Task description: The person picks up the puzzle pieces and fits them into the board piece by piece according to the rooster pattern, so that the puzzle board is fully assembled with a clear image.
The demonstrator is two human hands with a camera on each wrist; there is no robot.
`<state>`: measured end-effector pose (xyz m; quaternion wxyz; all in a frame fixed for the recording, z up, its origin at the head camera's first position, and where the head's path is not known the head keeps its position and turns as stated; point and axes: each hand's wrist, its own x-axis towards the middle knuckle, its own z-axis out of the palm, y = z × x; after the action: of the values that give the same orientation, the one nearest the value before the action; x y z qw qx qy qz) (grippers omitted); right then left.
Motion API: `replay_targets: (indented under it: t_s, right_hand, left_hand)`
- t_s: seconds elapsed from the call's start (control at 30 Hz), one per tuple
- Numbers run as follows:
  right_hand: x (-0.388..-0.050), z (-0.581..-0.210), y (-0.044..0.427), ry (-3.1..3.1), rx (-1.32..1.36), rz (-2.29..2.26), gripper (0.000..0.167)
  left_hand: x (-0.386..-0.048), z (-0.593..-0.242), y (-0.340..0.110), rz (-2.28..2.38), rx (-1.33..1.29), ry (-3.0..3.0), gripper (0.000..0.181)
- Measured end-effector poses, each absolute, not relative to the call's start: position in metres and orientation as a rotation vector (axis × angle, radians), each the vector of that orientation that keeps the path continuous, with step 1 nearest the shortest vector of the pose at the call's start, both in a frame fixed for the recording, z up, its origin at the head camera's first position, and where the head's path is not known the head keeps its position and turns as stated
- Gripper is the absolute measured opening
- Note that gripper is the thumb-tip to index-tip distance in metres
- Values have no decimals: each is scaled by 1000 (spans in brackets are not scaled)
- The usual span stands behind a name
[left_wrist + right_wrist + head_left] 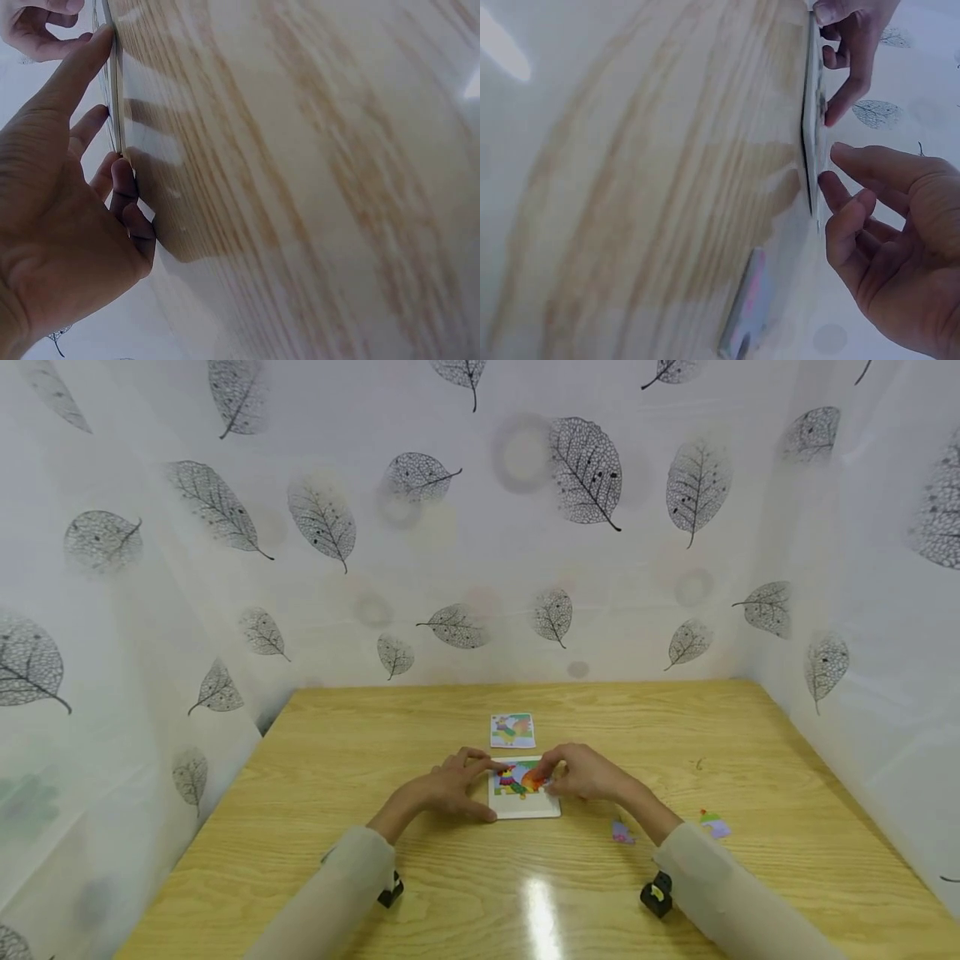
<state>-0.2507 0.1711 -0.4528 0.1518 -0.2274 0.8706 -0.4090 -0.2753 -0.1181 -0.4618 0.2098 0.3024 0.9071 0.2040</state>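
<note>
- Puzzle tray point(527, 808): a pale, flat, squarish board lying on the wood-grained tabletop point(450, 885), between the two hands. Its far portion bears joined picture pieces point(512, 779) in red, orange, green and lilac; its near portion is a plain, light strip.
- Left hand point(452, 787): set at the tray's left side, fingers spread and fairly straight rather than clenched. The index finger reaches over the picture pieces; the thumb lies at the near left corner. In the left wrist view the thumb touches the tray's edge, seen side-on.
- Right hand point(587, 772): set at the tray's right side, fingers bent, with index finger and thumb brought down at the right part of the picture. Whether they pinch a piece or merely touch one cannot be told.
- Printed card point(513, 731): flat on the tabletop just beyond the tray, apart from it, showing a similar picture in paler colours.
- Lilac loose piece point(622, 832): on the tabletop to the right of the tray, near the right forearm; the right wrist view shows its thickness and a notch.
- Green-and-lilac loose piece point(715, 824): farther right, beyond the right forearm.
- Surroundings: light sleeves point(341, 885) on both arms, a small black device point(657, 895) at each wrist, and a white backdrop point(480, 552) with dark skeleton-leaf prints.
</note>
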Motion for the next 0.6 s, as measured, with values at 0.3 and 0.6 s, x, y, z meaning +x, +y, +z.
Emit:
replay_targets:
  t_s: [0.3, 0.6]
  right_hand:
    - [-242, -454, 190, 2436, -639, -1238, 30]
    - [-236, -456, 211, 2418, -628, -1230, 33]
  left_hand:
    - [-275, -462, -119, 567, 843, 2525, 78]
    - [-275, -461, -119, 566, 851, 2519, 79]
